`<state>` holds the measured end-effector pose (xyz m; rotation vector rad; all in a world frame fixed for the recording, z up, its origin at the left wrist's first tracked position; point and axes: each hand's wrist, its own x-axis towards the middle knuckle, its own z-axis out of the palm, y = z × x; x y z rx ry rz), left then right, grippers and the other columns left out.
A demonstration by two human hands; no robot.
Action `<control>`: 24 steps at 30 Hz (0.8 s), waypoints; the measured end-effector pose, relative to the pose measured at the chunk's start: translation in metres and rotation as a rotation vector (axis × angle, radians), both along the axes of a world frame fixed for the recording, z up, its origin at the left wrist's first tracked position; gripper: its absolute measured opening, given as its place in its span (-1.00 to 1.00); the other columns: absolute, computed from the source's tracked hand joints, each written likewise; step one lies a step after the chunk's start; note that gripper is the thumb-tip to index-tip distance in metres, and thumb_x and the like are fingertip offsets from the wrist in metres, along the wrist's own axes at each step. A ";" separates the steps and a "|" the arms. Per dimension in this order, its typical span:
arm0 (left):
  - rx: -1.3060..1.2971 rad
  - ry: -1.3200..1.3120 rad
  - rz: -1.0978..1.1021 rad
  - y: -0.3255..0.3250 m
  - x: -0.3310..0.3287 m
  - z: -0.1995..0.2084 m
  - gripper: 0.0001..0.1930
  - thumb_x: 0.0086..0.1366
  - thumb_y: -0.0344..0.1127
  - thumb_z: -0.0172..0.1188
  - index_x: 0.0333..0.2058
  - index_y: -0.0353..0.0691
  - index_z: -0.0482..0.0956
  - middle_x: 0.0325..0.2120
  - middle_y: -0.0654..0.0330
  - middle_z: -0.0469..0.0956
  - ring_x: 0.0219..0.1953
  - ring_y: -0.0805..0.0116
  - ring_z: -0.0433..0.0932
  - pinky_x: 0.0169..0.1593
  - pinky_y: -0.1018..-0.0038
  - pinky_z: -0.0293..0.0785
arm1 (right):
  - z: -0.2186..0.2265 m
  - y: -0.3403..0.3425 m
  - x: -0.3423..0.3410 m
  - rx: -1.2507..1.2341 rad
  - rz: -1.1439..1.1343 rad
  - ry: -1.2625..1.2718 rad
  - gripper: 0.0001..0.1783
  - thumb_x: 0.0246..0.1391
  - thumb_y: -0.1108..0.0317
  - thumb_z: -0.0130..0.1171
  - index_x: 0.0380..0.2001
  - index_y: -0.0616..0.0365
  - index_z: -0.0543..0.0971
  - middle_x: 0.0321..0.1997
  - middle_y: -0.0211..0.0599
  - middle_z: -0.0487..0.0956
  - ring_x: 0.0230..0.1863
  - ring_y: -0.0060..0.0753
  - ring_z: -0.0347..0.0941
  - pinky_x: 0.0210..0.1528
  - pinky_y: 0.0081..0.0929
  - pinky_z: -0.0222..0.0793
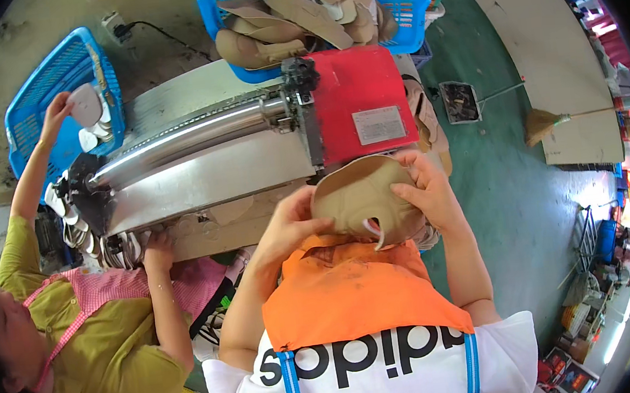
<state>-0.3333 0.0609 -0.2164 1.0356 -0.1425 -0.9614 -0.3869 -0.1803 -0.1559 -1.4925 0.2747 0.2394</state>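
Observation:
A tan shoe upper (pixel 358 201) is held up in front of my orange apron, just short of the machine's red housing. Its rim curves toward the far side, and a small opening with a pale edge shows low on its face. My left hand (pixel 294 220) grips its left side, thumb on the face and fingers partly hidden behind. On the other side my right hand (pixel 425 189) pinches the edge, with the thumb pressed on the front. Beyond my hands lies the roller machine (pixel 193 136) with its red end housing (pixel 357 88).
A blue basket (pixel 418 5) heaped with tan uppers (pixel 318 8) stands at the far end. To the left, a co-worker (pixel 107 333) holds a pale sole-shaped piece (pixel 86 105) over another blue basket (pixel 23 120). A dustpan (pixel 461 101) and a broom (pixel 545 125) are at right.

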 end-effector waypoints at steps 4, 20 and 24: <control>-0.036 0.009 0.473 0.042 -0.001 0.034 -0.43 0.07 -0.59 0.10 0.10 -0.20 0.23 -0.23 0.17 0.47 -0.23 0.43 0.47 -0.15 0.55 0.42 | -0.007 0.028 0.007 0.068 0.166 -0.182 -0.33 -0.15 0.58 0.12 0.12 0.13 0.26 -0.17 -0.35 0.44 -0.08 -0.54 0.35 -0.02 -0.55 0.23; 0.239 0.019 0.503 0.157 0.037 0.010 -0.48 0.05 -0.66 -0.04 0.06 -0.54 0.18 0.00 0.00 0.31 -0.05 0.37 0.40 0.00 0.55 0.33 | -0.046 0.148 0.098 0.338 0.356 0.210 -0.44 -0.07 0.56 0.06 0.07 0.35 0.27 -0.07 -0.23 0.42 -0.14 -0.58 0.39 -0.07 -0.64 0.32; 0.236 0.059 0.483 0.162 0.062 0.021 -0.50 0.04 -0.65 -0.03 0.03 -0.53 0.24 -0.06 0.01 0.37 -0.11 0.38 0.44 -0.05 0.54 0.38 | -0.051 0.151 0.113 0.420 0.280 0.302 -0.43 -0.07 0.52 0.13 0.06 0.40 0.26 -0.06 -0.13 0.42 -0.15 -0.47 0.42 -0.13 -0.58 0.38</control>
